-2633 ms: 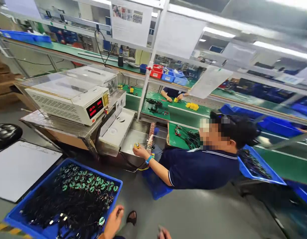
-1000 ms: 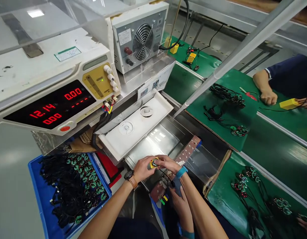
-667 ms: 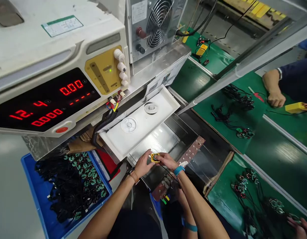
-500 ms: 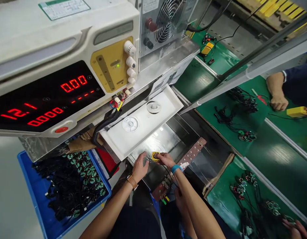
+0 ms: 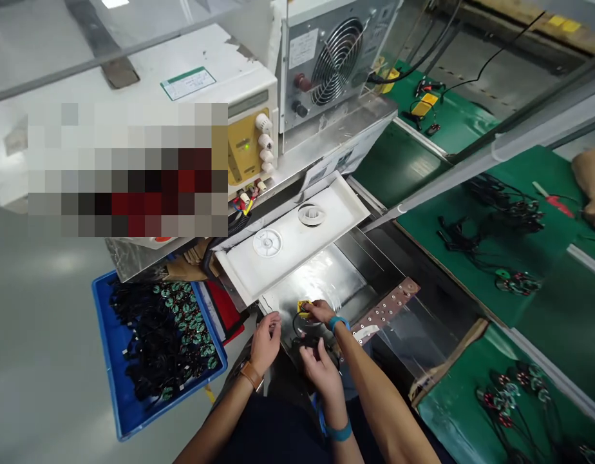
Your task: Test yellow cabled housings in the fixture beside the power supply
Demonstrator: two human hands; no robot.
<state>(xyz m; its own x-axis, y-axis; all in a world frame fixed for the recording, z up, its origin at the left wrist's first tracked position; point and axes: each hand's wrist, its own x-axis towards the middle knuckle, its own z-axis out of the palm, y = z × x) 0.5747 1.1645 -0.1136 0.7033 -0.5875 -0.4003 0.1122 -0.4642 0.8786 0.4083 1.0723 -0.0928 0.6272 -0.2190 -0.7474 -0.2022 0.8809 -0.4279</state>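
Fingertips [image 5: 311, 307] of a blue-banded hand [image 5: 322, 312] pinch a small yellow connector [image 5: 303, 308] over a steel tray [image 5: 321, 274].
A second blue-banded hand [image 5: 321, 377] sits at the black wire [image 5: 300, 330]; the watch-wearing left hand [image 5: 265, 342] hangs open, empty, just beside. Whose banded hands these are cannot be told.

A square of coarse pixels [image 5: 128, 171] blurs the white bench power supply's front panel, so I can't read its display. My fingers [image 5: 321, 311] above the teal wrist strap hide most of the small yellow connector [image 5: 304, 308]. Beneath them, the thin black wire loop [image 5: 307, 328] is too dark to trace. In the blue plastic crate [image 5: 105, 361], the black cable bundles [image 5: 157, 341] are too small to separate.
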